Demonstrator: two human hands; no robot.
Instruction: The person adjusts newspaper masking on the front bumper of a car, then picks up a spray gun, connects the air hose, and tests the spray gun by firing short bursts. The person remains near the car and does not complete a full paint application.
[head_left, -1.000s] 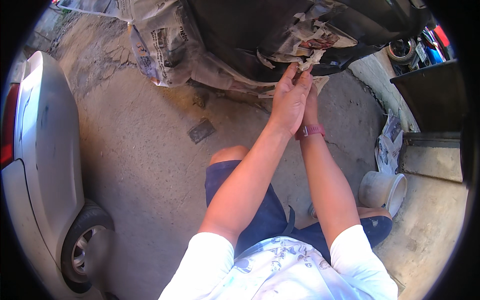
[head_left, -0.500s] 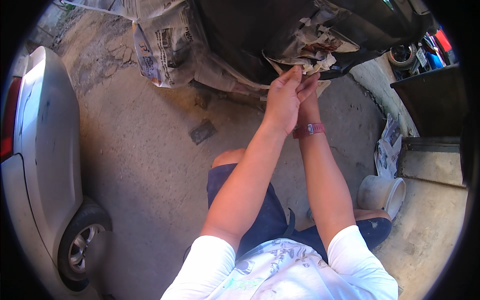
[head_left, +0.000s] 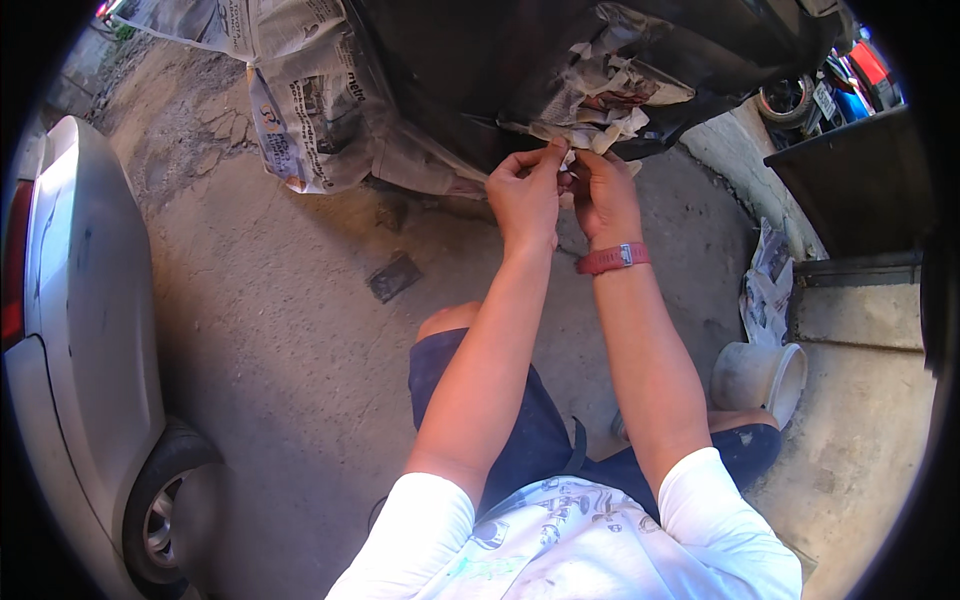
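My left hand (head_left: 526, 198) and my right hand (head_left: 608, 200), with a red watch strap at the wrist, meet at the lower edge of a dark car body panel (head_left: 450, 65). Both are closed in a pinch on a small pale torn strip (head_left: 568, 158), paper or masking tape; the fingers partly hide it. Just above them, crumpled newspaper (head_left: 640, 85) and ragged pale scraps are stuck to the panel. More newspaper sheeting (head_left: 325, 110) hangs from the panel to the left of my hands.
A silver car (head_left: 95, 300) with its rear wheel (head_left: 165, 510) stands at the left. On the right are a white bucket (head_left: 750, 380), a crumpled newspaper sheet (head_left: 768, 285) and a dark panel (head_left: 850, 190). A dark flat piece (head_left: 395, 277) lies on the concrete floor (head_left: 290, 350).
My left hand has moved left and slightly down, apart from the right hand. Both now pinch the strip side by side. The view has shifted slightly.
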